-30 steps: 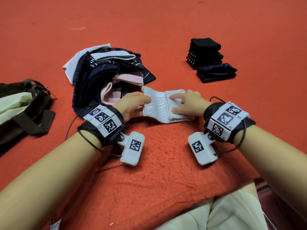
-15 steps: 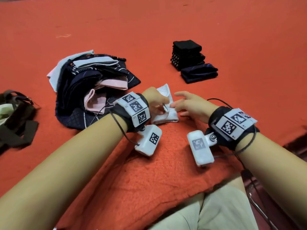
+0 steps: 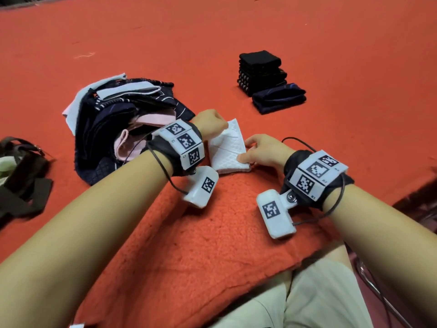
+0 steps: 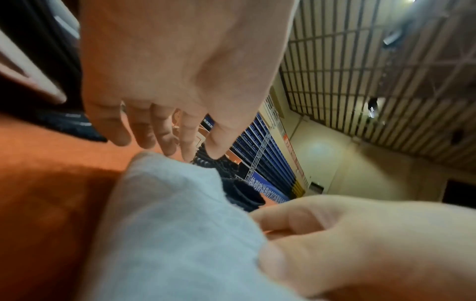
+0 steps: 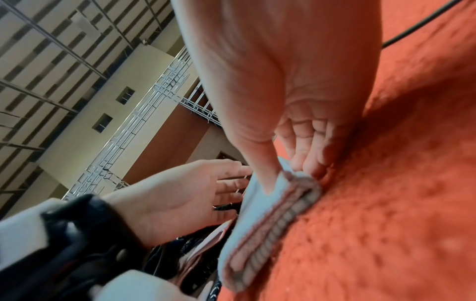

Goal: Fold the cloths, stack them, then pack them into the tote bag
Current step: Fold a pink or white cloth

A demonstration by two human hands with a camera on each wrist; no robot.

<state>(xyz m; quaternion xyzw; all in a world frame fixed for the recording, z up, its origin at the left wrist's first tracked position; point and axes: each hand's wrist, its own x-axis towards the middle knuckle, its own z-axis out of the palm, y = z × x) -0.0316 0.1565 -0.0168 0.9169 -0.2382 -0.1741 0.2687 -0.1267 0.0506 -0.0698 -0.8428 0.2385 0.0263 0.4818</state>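
Note:
A small folded white quilted cloth [image 3: 228,149] lies on the red fleece cover [image 3: 212,233] in front of me. My right hand [image 3: 250,153] pinches its right edge, thumb on top and fingers underneath, as the right wrist view shows on the cloth [image 5: 257,220]. My left hand [image 3: 210,124] hovers at the cloth's far left corner. Its fingers [image 4: 167,140] are straight and hold nothing above the cloth [image 4: 167,224]. A stack of folded dark cloths [image 3: 260,72] stands far right, a folded navy one [image 3: 279,98] in front of it.
A heap of unfolded navy, pink and white cloths [image 3: 123,119] lies to the left of my hands. The dark tote bag [image 3: 19,176] lies flat at the left edge. Red carpet [image 3: 212,43] stretches beyond. A metal chair frame [image 3: 378,292] shows at bottom right.
The white cloth went from a long strip to a compact folded square. My left hand carried its left end over to the right, then let go and lifted off.

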